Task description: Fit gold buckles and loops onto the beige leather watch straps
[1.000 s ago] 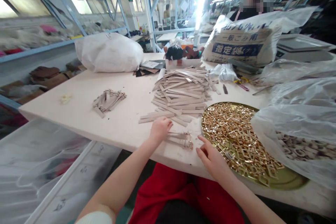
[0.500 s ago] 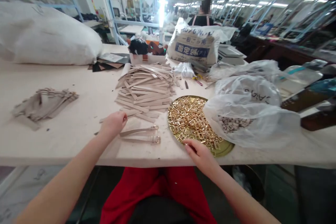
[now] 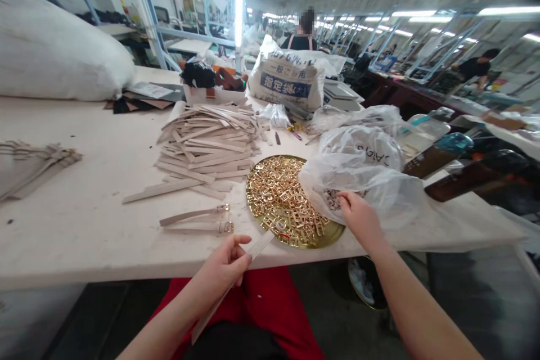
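One strap (image 3: 257,247) pinched between thumb and curled fingers of left hand (image 3: 225,264), just below the tray (image 3: 320,236), tip free at its near rim, likely kept close to the buckles (image 3: 282,191). At tray's right edge, right hand (image 3: 358,216) bends fingers onto bag (image 3: 379,180); whether they grip anything, can't tell. Two buckled straps (image 3: 198,219) lie left of tray.

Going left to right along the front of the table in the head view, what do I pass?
Bundle of straps → left hand pinching a strap → tray of gold buckles → right hand → teal-capped bottle.
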Demonstrator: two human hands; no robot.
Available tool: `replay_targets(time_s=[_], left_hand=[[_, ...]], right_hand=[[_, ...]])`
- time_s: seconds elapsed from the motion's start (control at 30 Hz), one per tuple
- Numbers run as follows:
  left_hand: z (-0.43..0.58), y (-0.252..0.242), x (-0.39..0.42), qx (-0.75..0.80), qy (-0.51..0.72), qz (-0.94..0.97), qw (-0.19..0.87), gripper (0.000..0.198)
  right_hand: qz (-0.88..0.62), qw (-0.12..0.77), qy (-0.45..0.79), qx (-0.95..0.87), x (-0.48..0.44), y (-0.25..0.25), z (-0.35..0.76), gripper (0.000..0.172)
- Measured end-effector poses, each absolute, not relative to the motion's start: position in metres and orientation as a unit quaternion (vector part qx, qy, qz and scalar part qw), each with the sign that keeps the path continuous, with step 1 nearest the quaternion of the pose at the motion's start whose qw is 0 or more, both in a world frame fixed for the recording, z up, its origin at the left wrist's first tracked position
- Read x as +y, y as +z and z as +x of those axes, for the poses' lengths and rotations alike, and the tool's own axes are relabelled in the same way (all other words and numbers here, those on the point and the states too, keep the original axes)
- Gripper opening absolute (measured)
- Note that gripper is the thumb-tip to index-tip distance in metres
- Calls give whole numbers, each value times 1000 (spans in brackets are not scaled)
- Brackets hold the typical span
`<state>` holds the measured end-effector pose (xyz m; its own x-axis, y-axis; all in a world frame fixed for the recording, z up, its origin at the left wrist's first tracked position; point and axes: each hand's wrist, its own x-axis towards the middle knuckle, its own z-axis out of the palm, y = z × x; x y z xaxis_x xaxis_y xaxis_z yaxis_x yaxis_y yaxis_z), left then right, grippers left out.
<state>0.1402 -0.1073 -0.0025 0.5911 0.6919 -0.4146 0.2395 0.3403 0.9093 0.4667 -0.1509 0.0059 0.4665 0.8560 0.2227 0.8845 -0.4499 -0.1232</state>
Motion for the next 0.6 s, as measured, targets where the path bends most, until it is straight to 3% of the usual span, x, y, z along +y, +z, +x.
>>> replay_targets(time_s=[0.1, 0.33, 0.6], left_hand=[[144, 8, -113, 414, 133, 524, 732, 31], [149, 20, -123, 434, 118, 466, 762, 25], [156, 18, -131, 417, 133, 450, 779, 19]], right_hand=[[-861, 34, -53, -504, -141, -6, 495, 23], [-850, -14, -49, -524, -125, -14, 500, 14], [-839, -13, -51, -541, -116, -13, 497, 28]])
